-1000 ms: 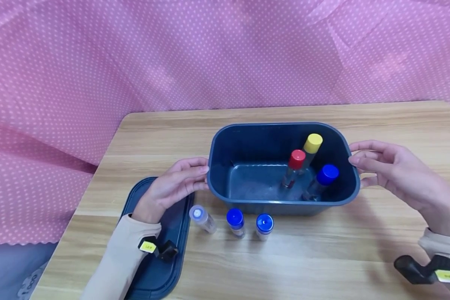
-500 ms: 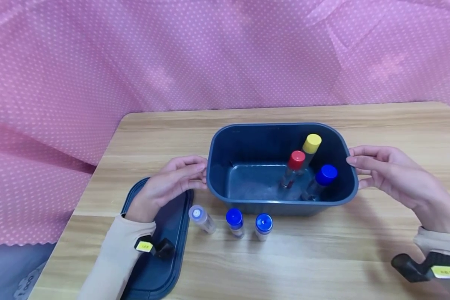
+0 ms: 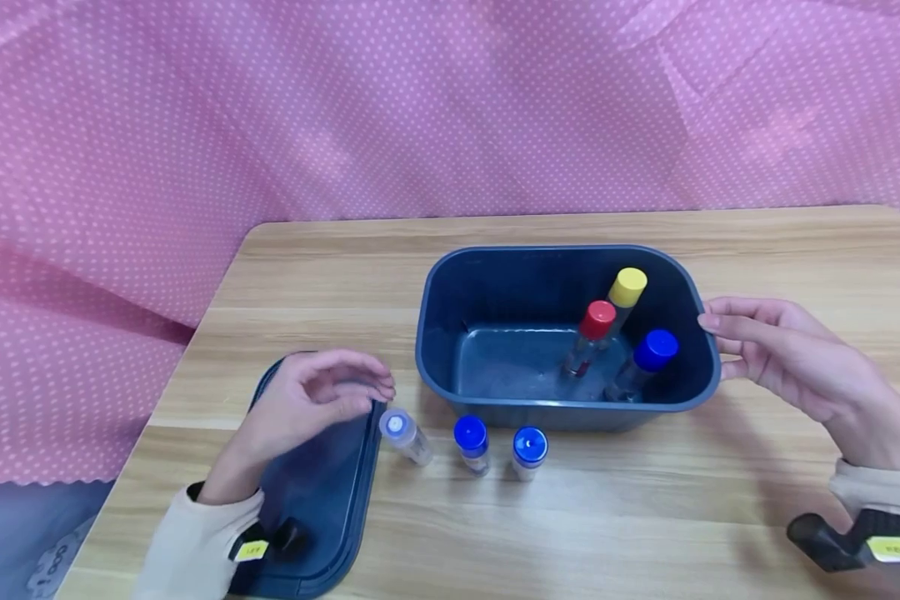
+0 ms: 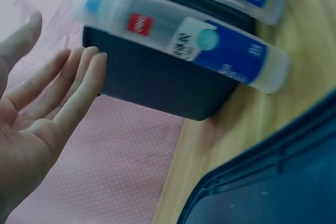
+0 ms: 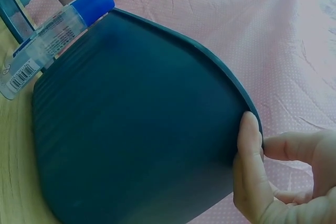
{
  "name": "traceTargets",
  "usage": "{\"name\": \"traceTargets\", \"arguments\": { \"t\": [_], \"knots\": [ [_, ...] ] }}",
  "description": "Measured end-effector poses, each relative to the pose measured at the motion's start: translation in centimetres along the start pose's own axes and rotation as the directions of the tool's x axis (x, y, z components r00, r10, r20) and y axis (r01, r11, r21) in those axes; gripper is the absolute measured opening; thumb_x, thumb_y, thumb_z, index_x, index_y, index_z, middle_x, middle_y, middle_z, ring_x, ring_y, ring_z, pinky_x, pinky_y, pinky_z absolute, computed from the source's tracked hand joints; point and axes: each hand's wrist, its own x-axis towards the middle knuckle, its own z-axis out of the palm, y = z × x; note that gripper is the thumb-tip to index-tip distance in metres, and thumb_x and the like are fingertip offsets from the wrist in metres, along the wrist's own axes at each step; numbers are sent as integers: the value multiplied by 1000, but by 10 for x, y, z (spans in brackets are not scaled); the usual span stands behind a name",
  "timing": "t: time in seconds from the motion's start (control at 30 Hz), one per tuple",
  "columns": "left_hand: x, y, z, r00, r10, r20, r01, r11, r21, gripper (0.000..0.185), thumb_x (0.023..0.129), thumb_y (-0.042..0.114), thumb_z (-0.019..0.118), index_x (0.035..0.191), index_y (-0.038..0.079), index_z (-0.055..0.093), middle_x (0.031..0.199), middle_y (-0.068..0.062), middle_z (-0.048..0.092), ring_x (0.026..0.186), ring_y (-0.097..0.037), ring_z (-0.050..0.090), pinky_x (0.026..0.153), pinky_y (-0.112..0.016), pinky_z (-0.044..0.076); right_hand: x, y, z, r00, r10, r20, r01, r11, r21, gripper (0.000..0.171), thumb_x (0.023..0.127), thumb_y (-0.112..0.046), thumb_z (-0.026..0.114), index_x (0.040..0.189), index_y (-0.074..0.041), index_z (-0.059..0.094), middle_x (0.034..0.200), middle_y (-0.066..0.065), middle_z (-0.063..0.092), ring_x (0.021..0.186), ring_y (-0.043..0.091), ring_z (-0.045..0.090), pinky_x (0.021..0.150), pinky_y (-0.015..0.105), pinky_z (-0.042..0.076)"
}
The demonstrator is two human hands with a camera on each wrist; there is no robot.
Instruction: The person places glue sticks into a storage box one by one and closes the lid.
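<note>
Right hand (image 3: pixel 783 362) touching dark blue ribbed tub (image 3: pixel 450 283), rounded corners

Head view high above table, wrist views close, all sharing bin (image 3: pixel 450 283)

Beige long sleeves, black wrist cams w/ yellow labels, bare hands.

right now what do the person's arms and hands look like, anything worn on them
Both hands are bare: no gloves or rings show on the left hand or the right hand. Each arm wears a long beige sleeve reaching the wrist. A black device is strapped at each wrist, each bearing a small yellow label with dark print too small to read.
</note>
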Motion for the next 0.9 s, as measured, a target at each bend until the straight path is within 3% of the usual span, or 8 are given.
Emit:
{"name": "traceTargets", "arguments": {
  "t": [0.07,0.2,0.33,0.53,0.9],
  "knots": [
    [-3,0,4,1000,17,21,-18,1000,24,29,87,-6,65,115,-8,60,111,-12,68,102,-24,67,88,-39,55,-1,1,0,1000,-12,3,12,1000,3,43,102,7,23,118,2,63,112,10,69,96,19,69,76,34,59],
    [-9,-4,9,989,134,64,-137,990,46,38,82,1,72,116,-11,59,116,-12,67,106,-24,65,92,-39,53,-1,2,-1,1000,-19,4,19,1000,6,43,102,7,23,119,3,62,113,10,68,97,19,69,76,34,59],
    [-16,-7,15,981,190,31,-192,978,76,43,76,-5,77,115,-9,61,116,-10,68,107,-22,65,94,-35,53,0,2,-1,1000,-15,1,15,1000,5,43,102,7,24,118,2,63,113,9,68,97,19,69,76,34,59],
    [-20,-11,24,983,174,-54,-163,974,159,45,70,-18,75,112,-7,64,112,-8,70,104,-21,66,93,-33,53,0,3,0,1000,-14,-10,14,1000,6,42,102,6,25,119,2,63,113,9,68,97,18,69,75,33,59],
    [-21,-16,32,992,57,-114,-31,977,211,39,75,-12,74,112,-3,65,110,-7,70,104,-20,65,93,-33,54,-1,3,1,1000,-18,-9,18,1000,6,42,102,6,24,120,2,62,113,9,68,96,18,69,76,33,59]
  ]
}}
